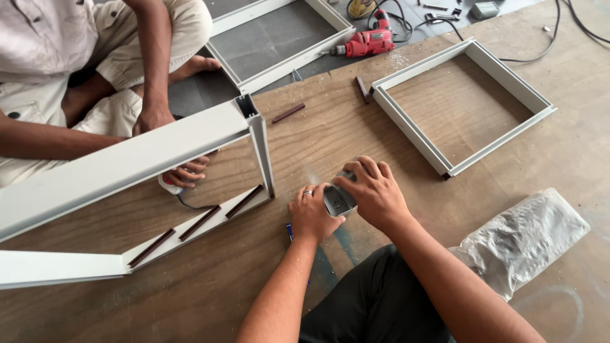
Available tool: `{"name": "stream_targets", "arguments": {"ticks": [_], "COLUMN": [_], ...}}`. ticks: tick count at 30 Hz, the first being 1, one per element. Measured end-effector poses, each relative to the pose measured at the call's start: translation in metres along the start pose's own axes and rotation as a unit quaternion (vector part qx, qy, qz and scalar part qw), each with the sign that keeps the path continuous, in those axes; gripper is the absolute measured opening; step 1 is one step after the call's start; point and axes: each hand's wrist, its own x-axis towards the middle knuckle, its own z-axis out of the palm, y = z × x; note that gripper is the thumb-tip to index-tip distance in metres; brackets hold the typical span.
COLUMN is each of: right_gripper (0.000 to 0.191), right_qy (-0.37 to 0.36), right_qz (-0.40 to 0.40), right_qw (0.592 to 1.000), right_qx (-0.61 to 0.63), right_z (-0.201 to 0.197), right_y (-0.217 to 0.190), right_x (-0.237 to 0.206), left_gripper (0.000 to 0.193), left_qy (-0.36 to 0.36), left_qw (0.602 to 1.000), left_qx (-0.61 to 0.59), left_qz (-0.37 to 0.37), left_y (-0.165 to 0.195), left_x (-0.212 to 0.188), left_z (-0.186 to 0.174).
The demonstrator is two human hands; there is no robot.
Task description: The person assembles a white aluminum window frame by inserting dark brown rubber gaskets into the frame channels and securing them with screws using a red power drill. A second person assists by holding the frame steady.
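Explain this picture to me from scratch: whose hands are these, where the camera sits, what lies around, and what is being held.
There is no machine here. The single picture comes from a camera worn on a person's head, looking down at their own two bare hands. The left hand, with a ring on one finger, and the right hand together grip a small grey metal piece over a plywood board. A second person sits across, steadying a large white metal frame that has dark brown strips lying on its lower rail. A smaller finished square frame lies to the right, a red power drill with its cord lies beyond the board, and a crumpled plastic bag lies near the right arm.
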Motion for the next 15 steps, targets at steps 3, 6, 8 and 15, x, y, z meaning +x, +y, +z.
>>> {"name": "stream_targets", "arguments": {"ticks": [3, 6, 8, 15], "right_gripper": [0.057, 0.056, 0.056, 0.056], "right_qy": [-0.008, 0.012, 0.009, 0.004], "right_qz": [-0.002, 0.01, 0.017, 0.02], "right_qw": [1.0, 1.0, 1.0, 0.999], "right_qx": [0.011, 0.018, 0.022, 0.024], "right_z": [0.0003, 0.001, 0.0021, 0.0042], "right_y": [0.0011, 0.0018, 0.0011, 0.0047], "right_x": [-0.0002, -0.0014, -0.0018, -0.0004], "left_gripper": [0.088, 0.087, 0.087, 0.089], "left_qy": [-0.003, -0.009, -0.002, -0.018], "left_qw": [1.0, 1.0, 1.0, 1.0], "left_qx": [-0.001, -0.007, -0.005, -0.009], "left_qz": [-0.004, -0.005, 0.002, -0.01], "left_y": [0.0005, 0.0006, 0.0008, -0.0018], "left_x": [-0.0004, 0.0002, -0.0003, 0.0], "left_z": [0.0001, -0.0019, -0.0031, -0.0028]}}
